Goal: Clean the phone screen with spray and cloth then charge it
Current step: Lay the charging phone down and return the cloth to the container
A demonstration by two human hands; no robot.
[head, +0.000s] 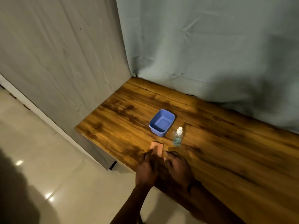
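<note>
You are bringing your left hand and right hand together over the pink phone near the wooden table edge, probably steadying it for cleaning, grip unclear in the blur, spray bottle standing just beside.

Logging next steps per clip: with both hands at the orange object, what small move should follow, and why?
Probably the right hand reaches for the spray bottle, which stands untouched just beyond it, while the left hand rests on the orange object.
</note>
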